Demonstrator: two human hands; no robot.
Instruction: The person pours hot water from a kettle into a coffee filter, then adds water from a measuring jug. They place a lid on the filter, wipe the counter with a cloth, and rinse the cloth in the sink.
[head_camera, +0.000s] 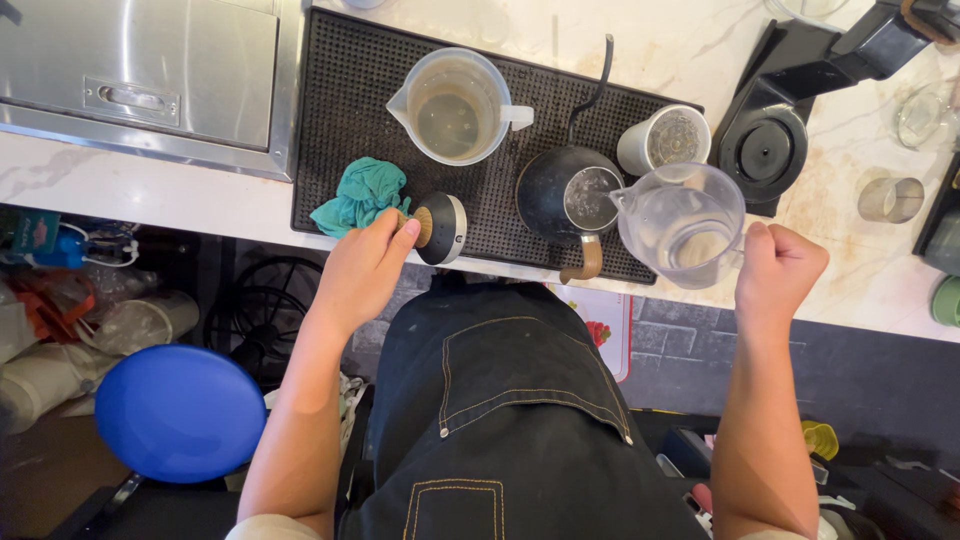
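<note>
Marble counter (150, 190) runs across our view, with a black rubber bar mat (340, 120) on it. Our left hand (362, 268) pinches the wooden knob of a round black tamper (440, 228) at the mat's front edge, just beside a teal cloth (362, 195). Our right hand (778, 268) is fisted round the handle of a clear glass pitcher (683, 222), held level, probably so nothing spills, near the black gooseneck kettle (570, 195). The handle itself is hidden behind our fingers.

Black denim apron (500, 400), tan stitching, pale sleeves (270, 526)
</note>
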